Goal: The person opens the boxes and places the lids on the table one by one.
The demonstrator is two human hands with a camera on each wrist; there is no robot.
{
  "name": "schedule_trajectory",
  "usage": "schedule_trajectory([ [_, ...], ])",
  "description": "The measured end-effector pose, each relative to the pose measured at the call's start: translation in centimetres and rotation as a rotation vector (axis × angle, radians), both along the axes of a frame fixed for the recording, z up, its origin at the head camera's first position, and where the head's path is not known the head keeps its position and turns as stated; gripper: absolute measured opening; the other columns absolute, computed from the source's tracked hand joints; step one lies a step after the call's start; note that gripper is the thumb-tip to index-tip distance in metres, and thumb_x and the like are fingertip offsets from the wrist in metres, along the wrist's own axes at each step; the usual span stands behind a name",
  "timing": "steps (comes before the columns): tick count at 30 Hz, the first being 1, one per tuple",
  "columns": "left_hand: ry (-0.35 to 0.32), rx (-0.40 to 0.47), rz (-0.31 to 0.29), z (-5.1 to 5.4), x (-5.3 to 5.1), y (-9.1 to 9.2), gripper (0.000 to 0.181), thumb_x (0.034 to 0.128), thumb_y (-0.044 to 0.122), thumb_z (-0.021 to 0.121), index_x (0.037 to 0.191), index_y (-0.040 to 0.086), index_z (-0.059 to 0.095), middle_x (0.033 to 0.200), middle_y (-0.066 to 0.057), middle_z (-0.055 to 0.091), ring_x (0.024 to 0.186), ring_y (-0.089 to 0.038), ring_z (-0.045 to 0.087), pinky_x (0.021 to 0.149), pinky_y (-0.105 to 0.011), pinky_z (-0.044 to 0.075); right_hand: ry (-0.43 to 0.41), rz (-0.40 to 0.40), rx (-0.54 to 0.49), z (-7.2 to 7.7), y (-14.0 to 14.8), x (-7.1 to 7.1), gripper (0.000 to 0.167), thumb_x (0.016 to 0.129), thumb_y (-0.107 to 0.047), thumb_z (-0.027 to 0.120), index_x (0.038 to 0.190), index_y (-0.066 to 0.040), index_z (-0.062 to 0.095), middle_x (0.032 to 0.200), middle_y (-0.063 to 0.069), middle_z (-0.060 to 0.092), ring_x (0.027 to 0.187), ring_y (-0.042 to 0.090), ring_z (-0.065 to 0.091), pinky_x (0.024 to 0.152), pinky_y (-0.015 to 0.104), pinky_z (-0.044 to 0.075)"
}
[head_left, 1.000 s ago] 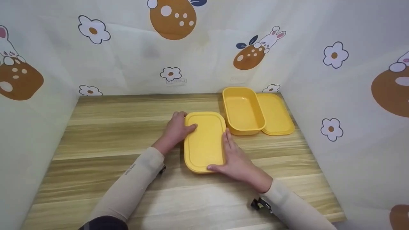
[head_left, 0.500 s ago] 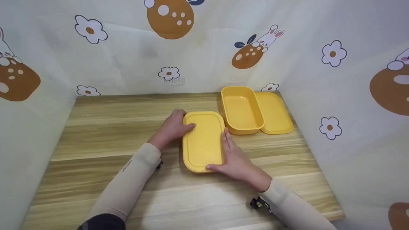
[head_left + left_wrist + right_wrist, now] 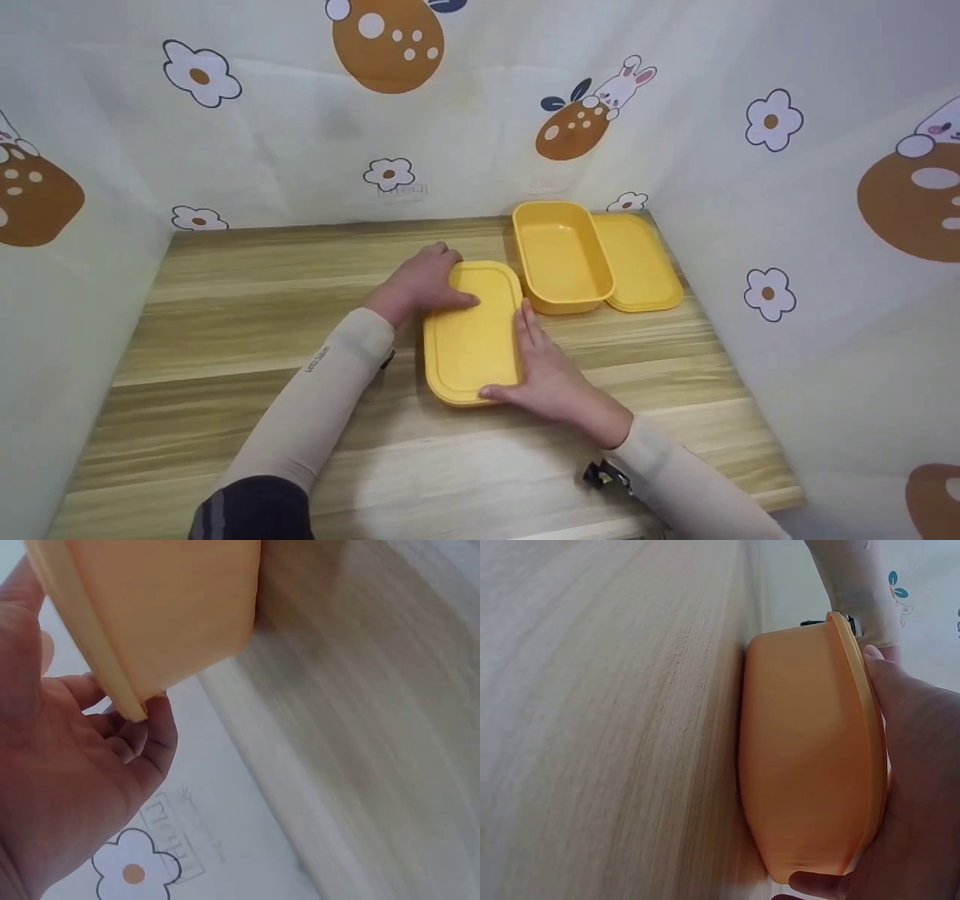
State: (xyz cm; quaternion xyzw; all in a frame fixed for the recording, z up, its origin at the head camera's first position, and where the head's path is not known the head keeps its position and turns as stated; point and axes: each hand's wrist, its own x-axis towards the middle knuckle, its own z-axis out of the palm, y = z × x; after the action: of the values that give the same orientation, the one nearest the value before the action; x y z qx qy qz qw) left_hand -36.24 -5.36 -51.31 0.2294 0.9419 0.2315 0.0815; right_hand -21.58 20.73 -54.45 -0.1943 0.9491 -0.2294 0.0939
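Note:
A yellow rectangular food container (image 3: 472, 356) stands upright on the wooden table, its matching lid (image 3: 491, 330) on top. At its far left corner, my left hand (image 3: 424, 283) lays its thumb over the lid; in the left wrist view its fingers (image 3: 159, 739) curl round the rim. My right hand (image 3: 551, 382) holds the right side, thumb on the lid near the front edge and fingers along the long side. The right wrist view shows the container's wall (image 3: 802, 750) on the table. What lies inside is hidden by the lid.
Behind and to the right is a second yellow container (image 3: 564, 259) without a lid. Another yellow lid (image 3: 645, 262) lies flat beside it, near the right table edge. Printed sheeting (image 3: 300, 150) walls the wooden table (image 3: 262, 322) at the back and sides.
My left hand has slid along the lid's edge toward the far end and right, round the far left corner. The right hand keeps its place. The view has shifted slightly.

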Motion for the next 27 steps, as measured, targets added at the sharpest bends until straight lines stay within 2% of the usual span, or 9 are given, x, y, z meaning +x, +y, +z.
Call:
schedule_trajectory([
  [9,0.031,0.023,-0.006,-0.38,-0.11,0.3,0.094,0.0841,0.061,0.087,0.147,-0.004,0.061,0.138,-0.02,0.057,0.127,-0.037,0.055,0.114,-0.05,0.049,0.021,0.012,-0.033,-0.09,0.03,-0.01,0.146,0.084,-0.09,0.069,0.174,0.0,-0.003,0.183,0.018,-0.015,0.166,0.045,0.016,0.129,0.059,0.029],
  [17,0.048,-0.013,-0.029,-0.39,-0.18,0.38,0.093,0.0854,0.062,0.085,0.144,-0.005,0.06,0.137,-0.02,0.057,0.128,-0.037,0.052,0.115,-0.05,0.046,0.007,0.008,-0.025,0.11,0.04,0.16,0.147,0.084,-0.09,0.07,0.175,-0.002,-0.003,0.183,0.016,-0.015,0.166,0.044,0.013,0.13,0.058,0.027],
  [21,0.046,-0.002,-0.011,-0.27,0.13,0.37,0.092,0.086,0.063,0.084,0.146,-0.004,0.06,0.137,-0.019,0.056,0.127,-0.036,0.052,0.113,-0.051,0.047,0.005,0.001,-0.026,0.25,0.03,0.2,0.147,0.084,-0.09,0.071,0.175,-0.002,-0.003,0.183,0.017,-0.014,0.166,0.044,0.013,0.13,0.058,0.027],
  [27,-0.016,0.085,0.05,-0.39,0.57,-0.17,0.083,0.0926,0.052,0.081,0.151,-0.002,0.058,0.14,-0.022,0.054,0.13,-0.039,0.051,0.115,-0.053,0.045,0.008,0.005,-0.026,0.31,-0.02,0.08,0.146,0.084,-0.089,0.072,0.174,0.0,-0.003,0.183,0.018,-0.014,0.166,0.045,0.014,0.129,0.058,0.028],
])
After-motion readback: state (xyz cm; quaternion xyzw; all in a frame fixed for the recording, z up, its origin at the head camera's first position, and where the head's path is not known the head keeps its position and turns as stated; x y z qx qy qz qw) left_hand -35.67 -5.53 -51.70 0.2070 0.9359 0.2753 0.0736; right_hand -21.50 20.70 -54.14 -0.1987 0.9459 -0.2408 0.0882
